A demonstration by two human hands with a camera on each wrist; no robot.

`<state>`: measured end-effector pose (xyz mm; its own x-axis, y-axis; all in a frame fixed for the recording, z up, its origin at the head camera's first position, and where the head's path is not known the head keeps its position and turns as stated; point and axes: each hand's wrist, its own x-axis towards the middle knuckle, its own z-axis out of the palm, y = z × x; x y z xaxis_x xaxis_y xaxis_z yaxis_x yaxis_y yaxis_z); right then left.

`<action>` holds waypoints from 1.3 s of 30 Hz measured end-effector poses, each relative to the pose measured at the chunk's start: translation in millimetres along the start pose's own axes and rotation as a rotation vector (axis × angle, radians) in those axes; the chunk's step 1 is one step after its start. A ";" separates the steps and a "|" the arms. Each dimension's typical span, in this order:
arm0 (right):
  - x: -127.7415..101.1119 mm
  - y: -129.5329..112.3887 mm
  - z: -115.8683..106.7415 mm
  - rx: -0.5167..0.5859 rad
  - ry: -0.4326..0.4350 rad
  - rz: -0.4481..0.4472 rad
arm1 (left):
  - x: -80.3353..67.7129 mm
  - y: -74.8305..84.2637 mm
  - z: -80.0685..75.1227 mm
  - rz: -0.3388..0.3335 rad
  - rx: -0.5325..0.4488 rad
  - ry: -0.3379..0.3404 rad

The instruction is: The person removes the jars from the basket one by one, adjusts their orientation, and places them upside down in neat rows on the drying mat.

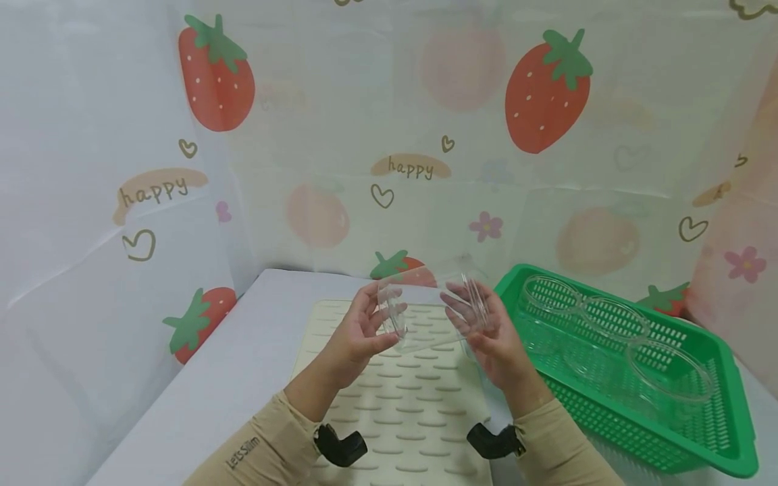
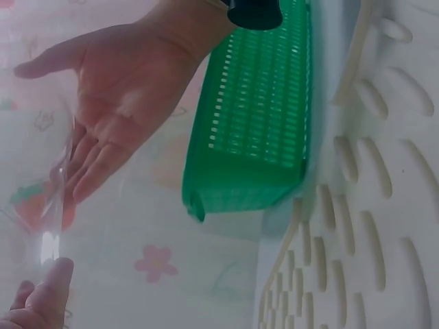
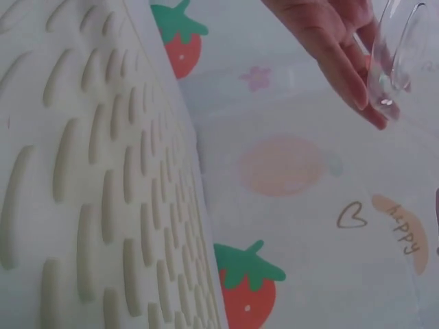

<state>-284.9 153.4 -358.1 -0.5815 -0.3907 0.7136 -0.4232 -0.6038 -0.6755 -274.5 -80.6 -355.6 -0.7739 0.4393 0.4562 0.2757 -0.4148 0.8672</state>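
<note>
both forearms (image 1: pixel 255 449) reach fwd, in beige sleeves (image 1: pixel 565 439). l hand (image 1: pixel 358 334) & r hand (image 1: pixel 500 341) up at approx same ht, apart, palms facing in, thumbs nearer body, fingers spread w/ slight bend, both gripping.

Seen from my remote post, a clear, colourless container (image 1: pixel 433 307) tilts slightly above a cream mat (image 1: pixel 389 432), its right end higher, held at opposite ends by the left hand (image 1: pixel 357 337) and right hand (image 1: pixel 497 337).

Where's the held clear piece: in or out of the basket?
Out: both hands hold the clear piece up, left of the green basket.
</note>
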 end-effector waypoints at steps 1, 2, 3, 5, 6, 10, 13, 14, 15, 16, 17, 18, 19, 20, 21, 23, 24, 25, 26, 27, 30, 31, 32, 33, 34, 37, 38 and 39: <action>-0.1 0.3 -0.4 -0.007 0.000 -0.001 | -0.1 0.2 0.3 0.001 0.001 0.006; -0.3 0.6 -0.8 -0.013 0.000 -0.002 | -0.2 0.6 0.6 0.002 0.004 0.011; -0.5 0.9 -1.6 -0.022 0.001 -0.005 | -0.4 1.2 0.8 0.005 0.008 0.014; -1.3 1.5 -3.9 -0.044 0.003 -0.014 | -0.4 2.9 1.2 0.000 0.029 0.030; -1.8 1.6 -5.1 -0.059 0.011 -0.021 | -0.4 3.8 0.9 -0.005 0.044 0.039; -2.6 -2.5 -11.4 -0.155 0.059 -0.033 | -0.4 8.0 -2.3 -0.045 0.128 0.091; -0.7 -10.5 -14.7 -0.205 0.084 -0.038 | -1.4 11.0 -5.0 -0.086 0.175 0.121; 0.4 -13.7 -15.5 -0.214 0.085 -0.042 | -1.7 11.5 -5.8 -0.098 0.185 0.127; 1.6 -16.9 -16.1 -0.217 0.082 -0.046 | -2.2 12.2 -6.3 -0.108 0.195 0.132; 3.0 -20.2 -16.8 -0.220 0.074 -0.050 | -2.5 12.6 -6.8 -0.117 0.204 0.132; 4.2 -23.6 -17.1 -0.226 0.068 -0.049 | -2.8 12.7 -7.3 -0.127 0.212 0.134; 5.3 -26.6 -17.5 -0.241 0.060 -0.049 | -3.1 12.5 -7.7 -0.134 0.225 0.135; 6.4 -29.6 -17.5 -0.260 0.054 -0.046 | -3.4 12.4 -8.0 -0.143 0.243 0.140; 7.4 -32.7 -16.8 -0.280 0.046 -0.039 | -3.8 12.3 -8.1 -0.153 0.263 0.145; 8.3 -35.5 -16.0 -0.303 0.043 -0.031 | -4.0 12.0 -8.1 -0.163 0.288 0.151; 9.9 -40.9 -13.6 -0.359 0.034 -0.019 | -4.2 10.6 -8.4 -0.187 0.348 0.170; 10.6 -43.3 -11.9 -0.392 0.030 -0.015 | -4.3 10.0 -8.4 -0.199 0.381 0.178; 11.3 -45.5 -9.9 -0.424 0.029 -0.006 | -4.2 9.2 -8.4 -0.210 0.411 0.189; 12.2 -47.4 -8.0 -0.463 0.025 0.001 | -4.0 8.5 -8.4 -0.219 0.434 0.198; 13.0 -48.9 -6.4 -0.504 0.022 0.009 | -3.9 7.7 -8.3 -0.226 0.454 0.207; 16.5 -51.4 -0.8 -0.660 0.004 0.050 | -3.8 5.8 -7.6 -0.237 0.500 0.227; 17.8 -51.4 0.7 -0.719 -0.004 0.067 | -4.0 5.2 -7.3 -0.237 0.509 0.232; 19.1 -51.1 2.0 -0.774 -0.013 0.086 | -4.2 4.6 -7.1 -0.234 0.520 0.233; 20.4 -50.8 3.4 -0.830 -0.024 0.105 | -4.4 4.0 -6.9 -0.231 0.530 0.234; 21.9 -50.2 4.7 -0.886 -0.036 0.127 | -4.7 3.4 -6.7 -0.226 0.545 0.234; 25.6 -47.7 7.7 -1.000 -0.083 0.186 | -5.4 4.6 -3.9 -0.220 0.573 0.230; 26.7 -46.7 8.7 -1.027 -0.099 0.209 | -5.5 3.9 -3.7 -0.215 0.584 0.229; 27.6 -46.0 10.0 -1.050 -0.116 0.232 | -5.5 3.3 -3.3 -0.214 0.592 0.230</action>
<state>-274.6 163.5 -305.4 -0.6784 -0.5156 0.5235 -0.7271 0.3686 -0.5792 -271.2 -87.1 -356.0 -0.9299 0.2550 0.2649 0.3185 0.1987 0.9269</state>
